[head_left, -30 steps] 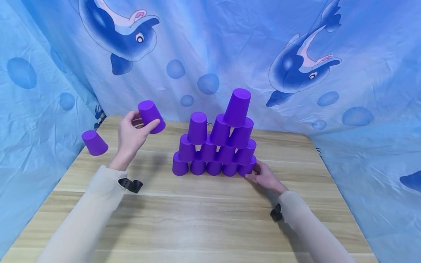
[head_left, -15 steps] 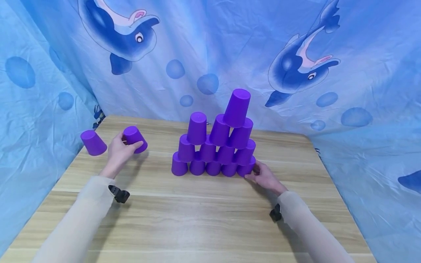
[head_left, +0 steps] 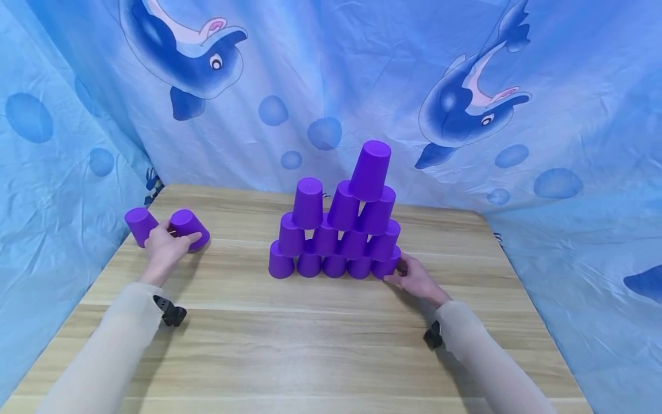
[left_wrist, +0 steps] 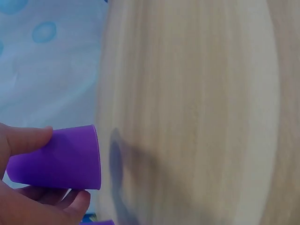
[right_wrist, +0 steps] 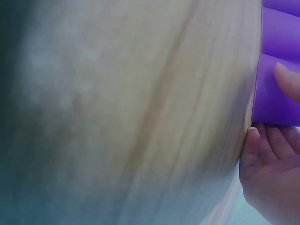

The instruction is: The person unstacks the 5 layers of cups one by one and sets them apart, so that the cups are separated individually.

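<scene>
My left hand (head_left: 166, 246) holds an upside-down purple plastic cup (head_left: 187, 229) at the table's left side, thumb on one face and fingers on the other. In the left wrist view this cup (left_wrist: 65, 159) has its rim just off the wood, a shadow beside it. Another upturned purple cup (head_left: 139, 225) stands left of it, partly behind my fingers. A pyramid of purple cups (head_left: 326, 236) rises mid-table, with a single cup (head_left: 370, 171) on top. My right hand (head_left: 418, 280) grips the bottom row's rightmost cup (right_wrist: 276, 96), thumb in front and fingers round its side.
The pyramid's third row has one cup (head_left: 308, 204) at left, apart from two side by side under the top cup. The wooden table (head_left: 310, 345) ends near the left cups. A blue dolphin-print curtain (head_left: 331, 75) hangs behind and along both sides.
My left hand has carried its cup leftward and down, away from the pyramid and close to the other loose cup. The right hand and the pyramid have stayed in place.
</scene>
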A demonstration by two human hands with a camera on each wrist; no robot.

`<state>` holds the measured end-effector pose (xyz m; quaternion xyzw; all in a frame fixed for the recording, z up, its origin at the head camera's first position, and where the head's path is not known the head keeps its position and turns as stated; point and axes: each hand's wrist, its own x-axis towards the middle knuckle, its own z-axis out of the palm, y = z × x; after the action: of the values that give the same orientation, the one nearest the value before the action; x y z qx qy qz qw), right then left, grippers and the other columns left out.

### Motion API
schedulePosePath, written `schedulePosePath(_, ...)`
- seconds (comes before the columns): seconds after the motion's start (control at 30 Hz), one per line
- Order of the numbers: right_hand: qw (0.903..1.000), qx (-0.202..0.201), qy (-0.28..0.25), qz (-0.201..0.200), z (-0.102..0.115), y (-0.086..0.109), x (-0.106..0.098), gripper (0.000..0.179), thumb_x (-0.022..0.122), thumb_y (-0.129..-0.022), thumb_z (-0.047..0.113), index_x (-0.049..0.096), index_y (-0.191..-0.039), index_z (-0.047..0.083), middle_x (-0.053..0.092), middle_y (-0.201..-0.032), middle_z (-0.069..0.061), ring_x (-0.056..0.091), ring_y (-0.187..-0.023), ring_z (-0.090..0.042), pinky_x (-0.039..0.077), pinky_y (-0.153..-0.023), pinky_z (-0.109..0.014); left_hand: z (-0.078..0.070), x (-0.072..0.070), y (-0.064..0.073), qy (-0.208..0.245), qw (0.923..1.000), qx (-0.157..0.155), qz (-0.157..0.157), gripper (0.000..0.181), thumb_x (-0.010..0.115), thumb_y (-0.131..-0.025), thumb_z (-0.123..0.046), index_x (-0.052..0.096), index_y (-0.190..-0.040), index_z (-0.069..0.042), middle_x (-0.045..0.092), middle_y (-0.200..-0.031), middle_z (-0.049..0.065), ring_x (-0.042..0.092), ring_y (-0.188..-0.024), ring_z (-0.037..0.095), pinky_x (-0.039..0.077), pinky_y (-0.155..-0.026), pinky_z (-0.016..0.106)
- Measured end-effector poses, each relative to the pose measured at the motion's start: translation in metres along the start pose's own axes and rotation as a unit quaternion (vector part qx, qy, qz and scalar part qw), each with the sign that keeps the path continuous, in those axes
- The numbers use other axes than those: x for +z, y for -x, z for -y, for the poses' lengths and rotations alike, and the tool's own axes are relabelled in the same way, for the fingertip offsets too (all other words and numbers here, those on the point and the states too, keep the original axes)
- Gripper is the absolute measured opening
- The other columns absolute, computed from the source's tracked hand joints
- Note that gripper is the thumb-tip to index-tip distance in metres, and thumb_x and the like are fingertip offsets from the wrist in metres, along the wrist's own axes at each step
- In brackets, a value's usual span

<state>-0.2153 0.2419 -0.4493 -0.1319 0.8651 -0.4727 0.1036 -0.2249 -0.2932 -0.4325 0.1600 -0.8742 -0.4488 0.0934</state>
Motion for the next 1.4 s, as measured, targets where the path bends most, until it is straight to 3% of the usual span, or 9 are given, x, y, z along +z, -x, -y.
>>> schedulePosePath(0.1,1.0,0.002,0.002,0.0,0.001,0.0,0.0,0.061,0.07,-0.084,-0.003,0.04,-0.137,-0.008,0.05,-0.13,-0.029,0.046,-0.122,-0.044,0.033,-0.103,-0.055,0.007,-0.002,0.0,0.001,1.0,0.0,-0.002,0.072,0.071,-0.086,-0.024,0.037,-0.139,0.011,0.048,-0.129,0.035,0.042,-0.119,0.049,0.027,-0.104,0.059)
schedulePosePath(0.33,1.0,0.004,0.007,0.001,0.003,0.001,-0.001,0.061,0.07,-0.084,-0.002,0.041,-0.137,-0.008,0.05,-0.13,-0.029,0.046,-0.122,-0.043,0.033,-0.104,-0.055,0.018,-0.005,-0.001,0.009,0.9999,-0.004,-0.005,0.069,0.07,-0.086,-0.019,0.037,-0.137,0.014,0.048,-0.127,0.037,0.048,-0.115,0.047,0.038,-0.099,0.055)
schedulePosePath(0.53,1.0,0.006,-0.002,0.004,0.002,0.001,-0.001,0.061,0.069,-0.084,-0.002,0.04,-0.138,-0.007,0.049,-0.131,-0.028,0.045,-0.123,-0.042,0.032,-0.104,-0.054,0.022,-0.007,-0.002,-0.001,0.9999,-0.01,-0.009,0.068,0.07,-0.086,-0.02,0.038,-0.134,0.017,0.048,-0.125,0.038,0.047,-0.114,0.049,0.036,-0.099,0.057)
schedulePosePath(0.8,1.0,0.008,0.005,0.002,0.004,0.002,-0.001,0.061,0.07,-0.084,0.0,0.04,-0.138,-0.008,0.051,-0.13,-0.028,0.046,-0.122,-0.042,0.033,-0.104,-0.054,0.026,-0.011,-0.005,0.009,0.9997,-0.024,-0.004,0.075,0.068,-0.087,-0.02,0.028,-0.14,0.016,0.039,-0.133,0.039,0.041,-0.122,0.051,0.032,-0.104,0.056)
schedulePosePath(1.13,1.0,0.005,0.006,-0.006,-0.031,-0.012,0.002,0.063,0.072,-0.084,0.004,0.042,-0.139,-0.001,0.053,-0.131,-0.022,0.048,-0.122,-0.037,0.034,-0.104,-0.05,0.029,-0.016,-0.007,0.005,0.9997,-0.023,-0.008,0.075,0.068,-0.087,-0.021,0.028,-0.139,0.017,0.038,-0.134,0.04,0.04,-0.121,0.053,0.032,-0.103,0.057)
schedulePosePath(1.4,0.9998,-0.001,0.016,-0.013,-0.035,-0.013,0.002,0.061,0.073,-0.083,0.003,0.045,-0.137,0.001,0.056,-0.128,-0.019,0.051,-0.119,-0.034,0.036,-0.103,-0.049,0.032,-0.019,-0.011,-0.008,0.9996,-0.023,-0.012,0.073,0.069,-0.087,-0.022,0.033,-0.137,0.017,0.042,-0.13,0.039,0.043,-0.119,0.051,0.034,-0.101,0.056)
